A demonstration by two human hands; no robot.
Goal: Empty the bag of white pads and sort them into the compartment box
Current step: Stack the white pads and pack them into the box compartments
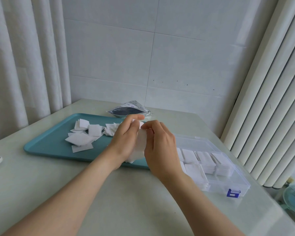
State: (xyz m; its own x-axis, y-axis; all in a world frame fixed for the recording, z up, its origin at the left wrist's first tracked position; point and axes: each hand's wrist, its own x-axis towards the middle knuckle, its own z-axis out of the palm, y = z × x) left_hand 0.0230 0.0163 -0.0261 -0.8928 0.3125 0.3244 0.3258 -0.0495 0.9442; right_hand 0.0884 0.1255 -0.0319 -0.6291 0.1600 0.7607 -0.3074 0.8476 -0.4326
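Centrally, pad stack (140,143) between left grip (126,138), right grip (162,150)

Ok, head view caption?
Left hand and right hand hold a stack of white pads over the teal tray, beside the compartment box.

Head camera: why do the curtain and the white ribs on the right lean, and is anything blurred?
Head view: the wide-angle lens tilts the curtain and ribs near the edges; light soft, shadows faint; held pads wash out, edges slightly blurred.
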